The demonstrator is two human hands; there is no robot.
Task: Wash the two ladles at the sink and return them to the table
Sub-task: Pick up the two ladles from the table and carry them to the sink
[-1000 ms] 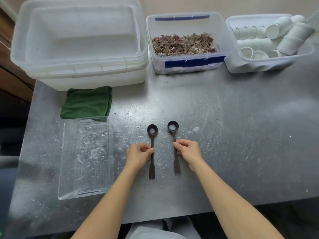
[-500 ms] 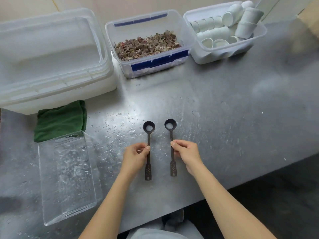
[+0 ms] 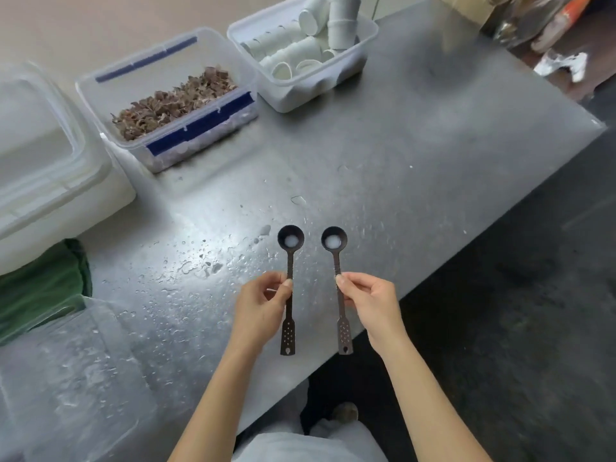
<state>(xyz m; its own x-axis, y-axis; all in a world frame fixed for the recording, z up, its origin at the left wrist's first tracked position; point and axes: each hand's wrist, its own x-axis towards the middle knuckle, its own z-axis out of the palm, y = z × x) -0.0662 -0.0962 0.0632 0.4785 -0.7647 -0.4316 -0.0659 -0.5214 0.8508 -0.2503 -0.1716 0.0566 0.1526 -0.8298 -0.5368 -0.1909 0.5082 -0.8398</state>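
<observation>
Two small dark ladles with perforated handle ends are held side by side above the wet steel table (image 3: 383, 168), bowls pointing away from me. My left hand (image 3: 263, 305) pinches the handle of the left ladle (image 3: 289, 261). My right hand (image 3: 370, 301) pinches the handle of the right ladle (image 3: 336, 258). Each bowl holds a little whitish liquid. The handle ends hang near the table's front edge. No sink is in view.
A clear plastic tray (image 3: 66, 378) sits at the left front, with a green cloth (image 3: 40, 288) behind it. At the back stand a large translucent bin (image 3: 40, 168), a tub of brown dried pieces (image 3: 173, 98) and a tub of white cups (image 3: 300, 51). Dark floor lies right.
The view has swung to the right, so the table now runs diagonally and the floor shows. Both hands have lifted the ladles slightly off the table and toward its front edge.
</observation>
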